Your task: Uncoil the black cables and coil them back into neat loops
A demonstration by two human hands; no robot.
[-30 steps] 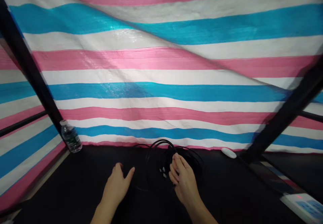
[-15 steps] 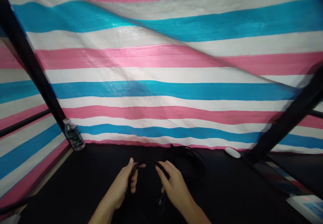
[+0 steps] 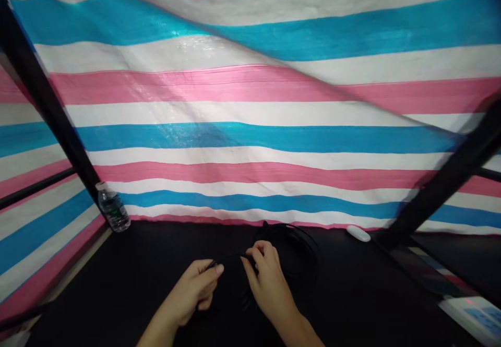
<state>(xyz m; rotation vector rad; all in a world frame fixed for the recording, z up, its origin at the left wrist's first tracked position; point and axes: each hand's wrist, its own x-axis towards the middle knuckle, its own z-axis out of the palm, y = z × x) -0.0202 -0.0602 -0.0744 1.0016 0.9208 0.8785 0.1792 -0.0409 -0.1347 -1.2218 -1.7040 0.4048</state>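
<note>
Low in the head view, my left hand (image 3: 194, 290) is closed, its thumb pressing a thin black cable (image 3: 231, 256) against the curled fingers. The cable stretches across the short gap to my right hand (image 3: 269, 283), where thumb and fingers pinch it. Beneath my hands, dark lengths of the cable are hard to make out against the black surface. A coil of black cable (image 3: 309, 238) lies just behind and to the right of my right hand, apparently part of the same cable, though I cannot tell for certain.
A clear plastic bottle (image 3: 113, 208) stands at the back left of the black table (image 3: 117, 284). A white computer mouse (image 3: 358, 233) lies at the back right. A white power strip (image 3: 472, 310) with a red light sits at the right edge. Striped sheeting (image 3: 250, 138) hangs behind, between black posts.
My left hand has closed from a looser hold, thumb now pressed down on the cable. My right fingers have risen slightly, and the cable between the hands looks straighter.
</note>
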